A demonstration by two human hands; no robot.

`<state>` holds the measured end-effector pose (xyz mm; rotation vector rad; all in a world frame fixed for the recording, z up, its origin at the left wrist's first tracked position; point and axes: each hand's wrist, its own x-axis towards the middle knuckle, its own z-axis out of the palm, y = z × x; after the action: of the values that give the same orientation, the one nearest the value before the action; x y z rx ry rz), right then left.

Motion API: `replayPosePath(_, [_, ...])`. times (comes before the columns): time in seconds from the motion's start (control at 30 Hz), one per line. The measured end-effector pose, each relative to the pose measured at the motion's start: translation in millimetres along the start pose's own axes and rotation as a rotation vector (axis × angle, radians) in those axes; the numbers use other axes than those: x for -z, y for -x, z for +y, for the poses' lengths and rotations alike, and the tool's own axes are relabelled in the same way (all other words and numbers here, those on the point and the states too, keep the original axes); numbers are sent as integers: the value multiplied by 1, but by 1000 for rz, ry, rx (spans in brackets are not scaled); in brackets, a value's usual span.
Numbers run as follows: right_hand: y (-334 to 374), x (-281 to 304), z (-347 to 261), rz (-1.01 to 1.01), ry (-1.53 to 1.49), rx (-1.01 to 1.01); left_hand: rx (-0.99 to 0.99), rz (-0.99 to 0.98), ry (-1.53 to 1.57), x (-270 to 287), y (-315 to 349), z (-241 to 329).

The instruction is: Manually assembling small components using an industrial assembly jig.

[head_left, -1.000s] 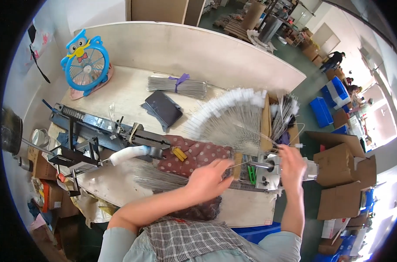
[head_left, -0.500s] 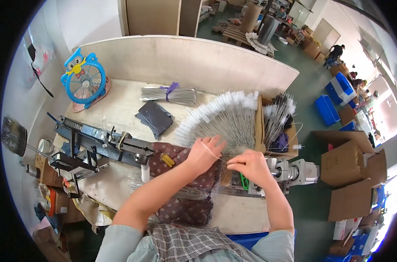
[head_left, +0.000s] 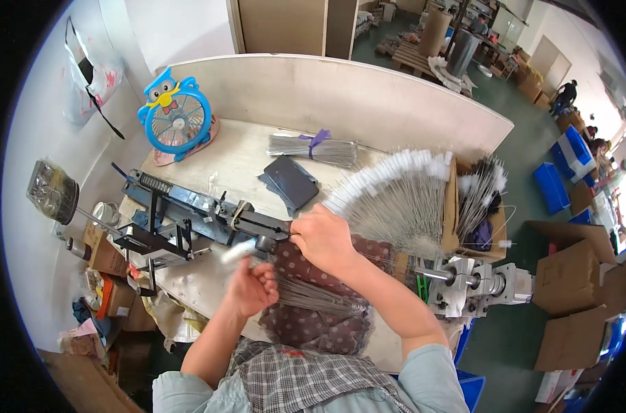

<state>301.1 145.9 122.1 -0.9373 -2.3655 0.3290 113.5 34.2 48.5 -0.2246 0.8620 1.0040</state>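
Note:
My right hand (head_left: 321, 237) is closed in a pinch at the near end of a long dark metal bench jig (head_left: 247, 219). What its fingertips grip is hidden. Below that end, my left hand (head_left: 252, 288) is raised with fingers loosely curled and apart, its thumb by a white lever handle (head_left: 238, 252) smeared by motion. Under my right arm lies a brown polka-dot cloth (head_left: 313, 329) with a bundle of thin metal wires (head_left: 320, 296) on it. Many white-tipped wires (head_left: 395, 199) are fanned out beyond my right hand.
Farther back are a dark folded pouch (head_left: 291, 182), a wire bundle with a purple tie (head_left: 313, 149) and a blue cartoon fan (head_left: 179, 124). A carton of wires (head_left: 482, 206) and a metal shaft machine (head_left: 478, 282) stand right. A black frame (head_left: 158, 244) stands left.
Both hands have moved left from the wire fan to the jig, my left hand also nearer to me. The white handle has swung up from hanging upright. The view has shifted left.

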Motion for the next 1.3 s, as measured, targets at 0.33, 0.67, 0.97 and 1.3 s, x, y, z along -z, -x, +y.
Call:
replayPosePath(0.33, [-11, 7, -16, -213, 60, -147, -653, 290, -1596, -46, -5, 1])
replayPosePath(0.67, [55, 35, -13, 149, -22, -71, -647, -35, -484, -53, -25, -44])
replayPosePath(0.97, [52, -49, 16, -30, -31, -302, -778, 98, -1321, -43, -22, -20])
replayPosePath(1.3, [68, -6, 8, -203, 5, -165, -575, 230, -1, 100, 40, 69])
